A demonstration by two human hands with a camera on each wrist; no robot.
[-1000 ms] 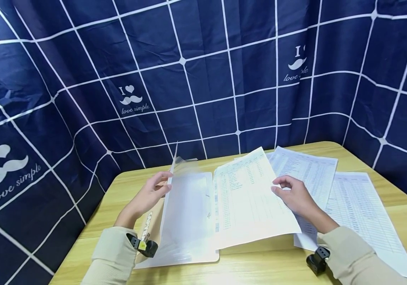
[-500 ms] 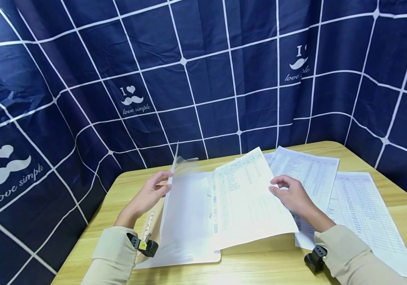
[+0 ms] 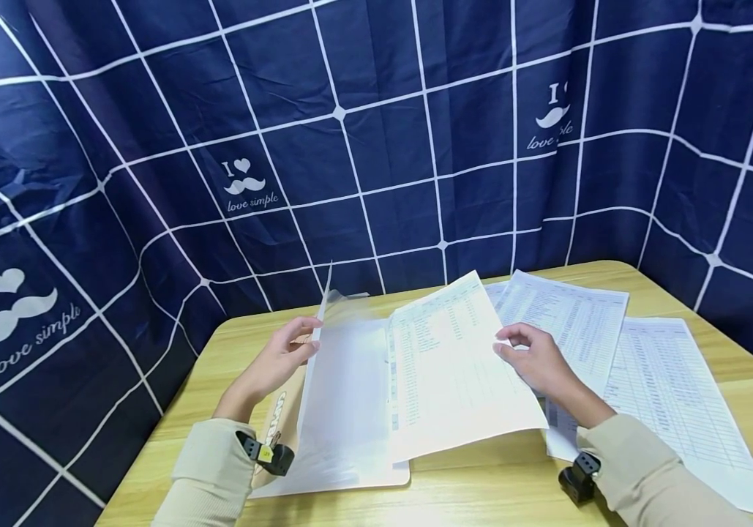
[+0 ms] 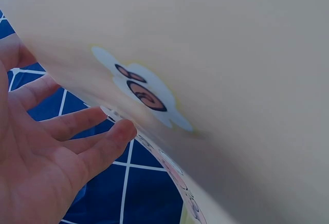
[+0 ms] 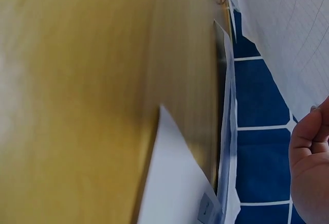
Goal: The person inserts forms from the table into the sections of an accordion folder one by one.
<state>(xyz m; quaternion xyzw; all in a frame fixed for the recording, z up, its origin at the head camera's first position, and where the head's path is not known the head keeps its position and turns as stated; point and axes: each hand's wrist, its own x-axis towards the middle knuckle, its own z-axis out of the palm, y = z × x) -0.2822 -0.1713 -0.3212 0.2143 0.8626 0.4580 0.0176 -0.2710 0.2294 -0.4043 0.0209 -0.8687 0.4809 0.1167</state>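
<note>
Pale wood grain covers the table point(image 3: 475, 487). On it, the left hand point(image 3: 279, 360) pinches the raised edge of an open folder point(image 3: 343, 417); the right hand point(image 3: 536, 360) pinches a printed sheet point(image 3: 455, 373) overlapping it. Keeping both taut would likely prevent creasing. At least 2 other sheets point(image 3: 675, 395) lie rightward; behind hangs a navy curtain point(image 3: 389, 154).

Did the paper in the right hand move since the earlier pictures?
Yes, a little to the left: the paper and right hand have shifted toward the left hand, away from the far-right printed sheet lying still on the table.
</note>
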